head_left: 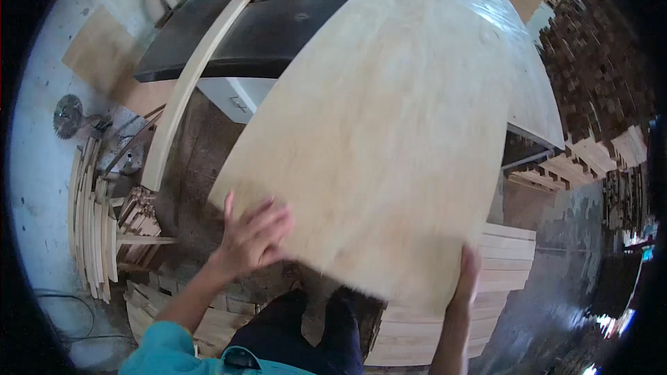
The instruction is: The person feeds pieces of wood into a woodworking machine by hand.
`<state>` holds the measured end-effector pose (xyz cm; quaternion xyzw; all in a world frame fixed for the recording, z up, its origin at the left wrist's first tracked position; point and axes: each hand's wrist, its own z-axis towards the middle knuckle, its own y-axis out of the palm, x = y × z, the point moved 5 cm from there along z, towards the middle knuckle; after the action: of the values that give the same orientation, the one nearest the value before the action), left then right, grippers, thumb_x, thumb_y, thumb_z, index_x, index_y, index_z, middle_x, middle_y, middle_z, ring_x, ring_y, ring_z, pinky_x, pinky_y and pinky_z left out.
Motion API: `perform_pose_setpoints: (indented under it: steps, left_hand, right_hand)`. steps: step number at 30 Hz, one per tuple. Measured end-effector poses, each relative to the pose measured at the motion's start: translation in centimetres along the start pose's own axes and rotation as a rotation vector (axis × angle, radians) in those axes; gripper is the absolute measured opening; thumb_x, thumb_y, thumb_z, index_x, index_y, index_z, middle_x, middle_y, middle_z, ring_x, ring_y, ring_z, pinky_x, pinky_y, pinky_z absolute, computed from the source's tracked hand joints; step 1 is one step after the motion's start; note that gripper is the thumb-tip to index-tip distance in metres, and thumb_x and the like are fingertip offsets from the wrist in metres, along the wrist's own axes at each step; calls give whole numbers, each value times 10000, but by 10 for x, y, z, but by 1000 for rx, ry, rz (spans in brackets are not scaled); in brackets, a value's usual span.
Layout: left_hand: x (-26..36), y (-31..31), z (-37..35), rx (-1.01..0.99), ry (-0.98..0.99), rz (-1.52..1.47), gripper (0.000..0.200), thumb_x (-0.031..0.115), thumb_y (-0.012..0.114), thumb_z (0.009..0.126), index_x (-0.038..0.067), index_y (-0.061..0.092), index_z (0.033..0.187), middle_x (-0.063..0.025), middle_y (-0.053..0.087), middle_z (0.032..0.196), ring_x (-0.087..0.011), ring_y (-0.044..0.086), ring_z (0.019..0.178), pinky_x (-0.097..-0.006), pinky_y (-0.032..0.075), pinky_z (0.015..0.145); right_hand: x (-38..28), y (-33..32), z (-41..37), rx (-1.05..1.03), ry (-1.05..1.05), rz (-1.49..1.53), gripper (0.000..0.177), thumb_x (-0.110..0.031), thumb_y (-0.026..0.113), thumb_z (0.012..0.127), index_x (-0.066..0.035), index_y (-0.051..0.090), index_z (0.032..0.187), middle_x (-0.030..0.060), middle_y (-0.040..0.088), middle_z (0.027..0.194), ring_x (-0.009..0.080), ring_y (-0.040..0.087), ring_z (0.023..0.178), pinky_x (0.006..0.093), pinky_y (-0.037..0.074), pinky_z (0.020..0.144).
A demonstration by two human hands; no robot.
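A large pale plywood panel (375, 132) lies tilted across the middle of the view, its far part over the table. My left hand (257, 232) is at the panel's near left corner, palm on the near edge and fingers spread over the top face. At the near right corner, my right hand (467, 278) grips the panel's side edge; its fingers are partly hidden behind the wood. The panel's near edge is slightly blurred and hangs above my legs.
A dark machine table (306, 21) carries a long wooden strip (187, 83) reaching out toward me. Stacked boards (507, 257) stand low at the right. Wood strips (90, 222) lean at the left wall, below a saw blade (68, 117). Piled wood (597, 62) fills the far right.
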<state>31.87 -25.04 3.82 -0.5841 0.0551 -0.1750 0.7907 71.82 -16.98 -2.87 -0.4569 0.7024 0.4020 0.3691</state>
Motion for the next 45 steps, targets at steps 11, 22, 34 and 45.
perform_pose_setpoints:
  steps: [11, 22, 34, 45]
  left_hand:
    - [-45, 122, 399, 420, -309, 41, 569, 478, 536, 896, 114, 455, 1326, -69, 490, 1359, -276, 407, 1296, -713, 73, 1056]
    - [-265, 29, 157, 239, -558, 358, 700, 442, 687, 783, 37, 468, 1311, -174, 486, 1333, -337, 451, 1235, -515, 314, 1032]
    - [-292, -48, -14, 34, -887, 28, 626, 314, 699, 799, -42, 468, 1259, -245, 618, 1108, -348, 606, 1029, -403, 464, 902]
    - [-50, 46, -124, -69, -830, -546, 688, 210, 729, 779, -35, 397, 1330, -213, 512, 1251, -322, 529, 1124, -411, 397, 977]
  right_hand:
    - [-89, -20, 59, 92, -399, -318, 492, -387, 513, 962, 4, 510, 1260, 99, 553, 1223, 183, 476, 1163, 325, 340, 999]
    - [208, -119, -151, 1, 266, -746, 251, -228, 608, 908, -15, 645, 1036, 94, 632, 801, 143, 582, 771, 308, 480, 734]
    - [158, 16, -61, -222, 4, -836, 282, -245, 602, 918, -29, 605, 1099, 115, 668, 965, 184, 635, 901, 326, 499, 806]
    - [153, 180, -103, -440, -26, -400, 581, -299, 629, 898, -14, 414, 1357, 176, 562, 1261, 242, 593, 1100, 330, 494, 906]
